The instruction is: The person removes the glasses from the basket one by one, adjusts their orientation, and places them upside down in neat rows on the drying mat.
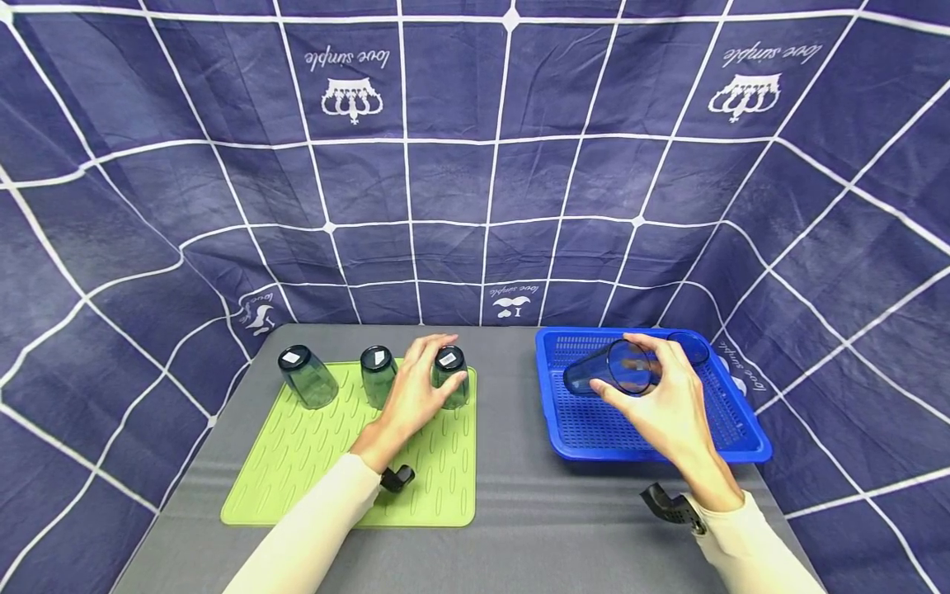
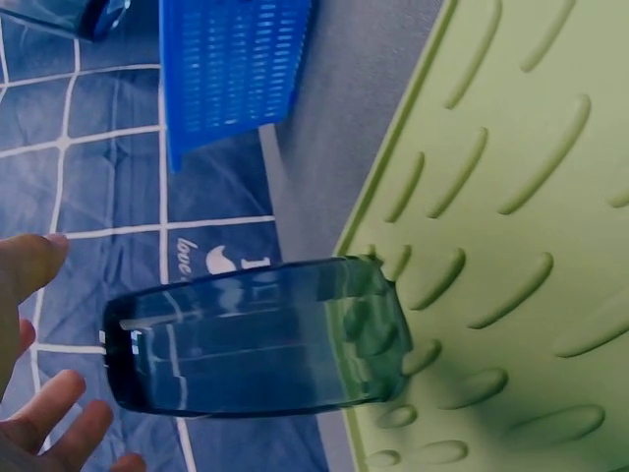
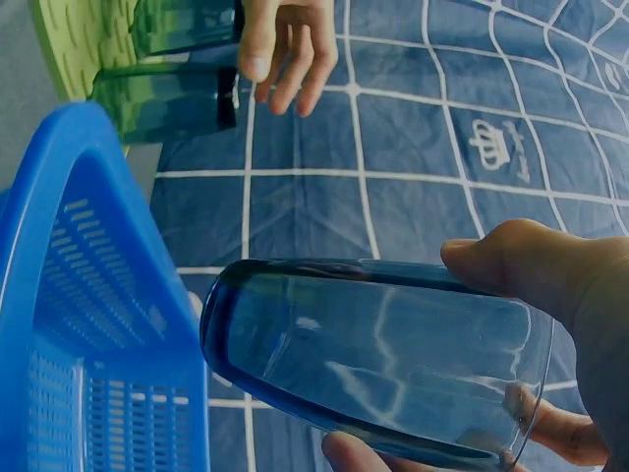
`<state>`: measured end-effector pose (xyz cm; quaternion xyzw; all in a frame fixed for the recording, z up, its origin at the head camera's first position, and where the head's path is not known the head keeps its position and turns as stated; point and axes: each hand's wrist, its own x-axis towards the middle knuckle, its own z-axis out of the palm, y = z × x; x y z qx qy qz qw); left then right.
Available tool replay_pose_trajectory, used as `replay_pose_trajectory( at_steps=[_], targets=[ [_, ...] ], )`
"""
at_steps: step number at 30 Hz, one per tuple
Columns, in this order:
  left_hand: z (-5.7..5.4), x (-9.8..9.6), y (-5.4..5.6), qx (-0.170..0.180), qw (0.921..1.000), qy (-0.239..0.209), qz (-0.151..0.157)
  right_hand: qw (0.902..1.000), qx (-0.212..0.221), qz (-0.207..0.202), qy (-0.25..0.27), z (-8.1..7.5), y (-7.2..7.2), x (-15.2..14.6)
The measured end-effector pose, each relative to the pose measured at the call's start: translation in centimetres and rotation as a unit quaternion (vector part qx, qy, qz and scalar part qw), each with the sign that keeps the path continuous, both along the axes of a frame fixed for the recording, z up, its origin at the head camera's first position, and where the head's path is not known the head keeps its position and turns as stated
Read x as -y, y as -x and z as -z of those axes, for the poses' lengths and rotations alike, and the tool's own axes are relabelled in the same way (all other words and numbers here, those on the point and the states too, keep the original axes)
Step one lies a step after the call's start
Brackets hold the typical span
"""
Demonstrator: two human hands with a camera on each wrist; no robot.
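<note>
My right hand grips a clear blue drinking glass above the blue basket, thumb on one side and fingers on the other. The glass is tilted on its side, its rim toward the palm in the right wrist view. My left hand is by the rightmost glass, which stands upside down on the green mat. A gap shows between the left fingers and that glass in the left wrist view. Two more upturned glasses, a middle one and a left one, stand along the mat's back.
Another blue glass is in the basket's back right corner, partly behind my right hand. A grey table surface lies between mat and basket. Dark blue checked cloth hangs behind and at both sides.
</note>
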<state>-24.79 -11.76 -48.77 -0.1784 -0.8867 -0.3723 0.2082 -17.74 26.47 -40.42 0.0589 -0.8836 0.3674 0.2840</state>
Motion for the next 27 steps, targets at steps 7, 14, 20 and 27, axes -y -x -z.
replay_pose_trajectory(
  at_steps=[7, 14, 20, 27],
  targets=[
    [-1.2, -0.3, -0.9, -0.040, 0.9991, -0.010, 0.013, 0.9974, 0.017, -0.046, 0.053, -0.2, -0.3, 1.3],
    [-2.1, -0.7, -1.6, -0.054, 0.9983, -0.011, 0.022, 0.9945, 0.032, -0.067, 0.073, -0.3, -0.7, 2.5],
    [-2.5, -0.9, -2.2, -0.055, 0.9980, -0.010, 0.029, 0.9910, 0.043, -0.088, 0.092, -0.5, -1.0, 3.2],
    [-3.0, -1.4, -2.9, -0.089, 0.9951, -0.004, 0.043, 0.9845, 0.065, -0.108, 0.122, -0.4, -1.5, 3.9]
  ],
)
